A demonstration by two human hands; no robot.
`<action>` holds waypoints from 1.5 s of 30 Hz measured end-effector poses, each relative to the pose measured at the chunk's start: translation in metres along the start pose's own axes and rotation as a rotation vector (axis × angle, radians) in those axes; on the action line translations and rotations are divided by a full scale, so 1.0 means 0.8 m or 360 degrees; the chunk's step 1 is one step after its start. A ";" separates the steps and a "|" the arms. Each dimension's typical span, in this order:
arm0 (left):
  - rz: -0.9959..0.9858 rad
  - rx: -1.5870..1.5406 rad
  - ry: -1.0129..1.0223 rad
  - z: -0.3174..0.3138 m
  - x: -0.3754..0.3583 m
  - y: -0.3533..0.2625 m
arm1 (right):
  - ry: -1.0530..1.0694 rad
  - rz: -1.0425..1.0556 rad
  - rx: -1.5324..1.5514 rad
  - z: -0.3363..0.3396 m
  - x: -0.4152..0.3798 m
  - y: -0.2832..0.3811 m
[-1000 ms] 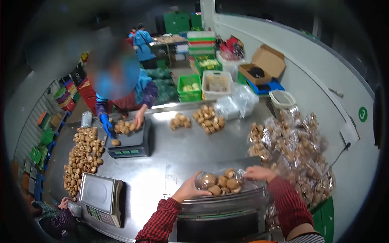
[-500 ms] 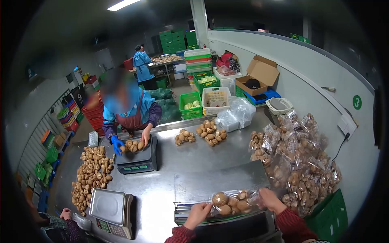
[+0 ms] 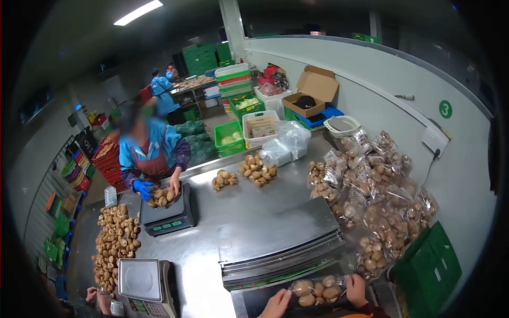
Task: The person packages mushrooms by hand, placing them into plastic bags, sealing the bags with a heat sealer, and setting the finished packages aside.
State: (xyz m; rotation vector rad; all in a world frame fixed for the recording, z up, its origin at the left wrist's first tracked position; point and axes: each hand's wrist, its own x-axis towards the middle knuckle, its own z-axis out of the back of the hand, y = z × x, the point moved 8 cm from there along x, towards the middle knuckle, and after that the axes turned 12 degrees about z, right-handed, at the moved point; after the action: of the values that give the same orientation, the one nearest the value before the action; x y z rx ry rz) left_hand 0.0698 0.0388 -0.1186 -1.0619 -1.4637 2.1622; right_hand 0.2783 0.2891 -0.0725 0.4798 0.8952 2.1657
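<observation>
Both hands, left (image 3: 277,303) and right (image 3: 356,290), grip a bag of mushrooms (image 3: 318,291) by its ends, while a person (image 3: 154,151) touches mushrooms (image 3: 161,198) on a scale (image 3: 167,213)

Brown mushrooms (image 3: 318,290) in clear wrap

Illumination is uneven: a ceiling tube (image 3: 138,12) glows white at upper left against a dark background, while the steel table (image 3: 207,254) below is brightly lit and returns a strong white glare patch along its lower left portion. The wide-angle lens bends the wall (image 3: 371,79) into a curve and darkens the corners to black in a round vignette. Table-level detail is moderately sharp; the far background is dim and soft, and a blurred patch covers the face of the person (image 3: 154,153) across the table.
</observation>
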 end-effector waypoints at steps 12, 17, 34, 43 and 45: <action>-0.0654 0.1170 -0.0276 -0.078 0.031 -0.125 | -0.0274 -0.1026 0.1768 -0.164 -0.088 -0.193; 0.0455 -0.1366 0.0910 -0.131 -0.016 -0.114 | 0.0727 -0.0827 0.2047 -0.117 -0.076 -0.017; 0.1243 -0.0989 0.1806 -0.179 -0.092 -0.187 | 0.0627 -0.0227 0.1804 0.092 -0.054 0.117; 0.0673 -0.0940 0.0521 -0.105 0.009 -0.220 | -0.0758 -0.0275 0.1453 0.307 0.208 -0.063; 0.0674 -0.1098 0.0377 -0.086 0.025 -0.220 | -0.0901 -0.0198 0.1567 0.358 0.280 -0.135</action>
State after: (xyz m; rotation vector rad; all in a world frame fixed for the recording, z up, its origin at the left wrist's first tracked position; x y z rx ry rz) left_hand 0.0824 0.1708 0.0172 -1.9318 -2.0665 1.6816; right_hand 0.3457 0.6379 0.0594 1.3709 1.5400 1.2223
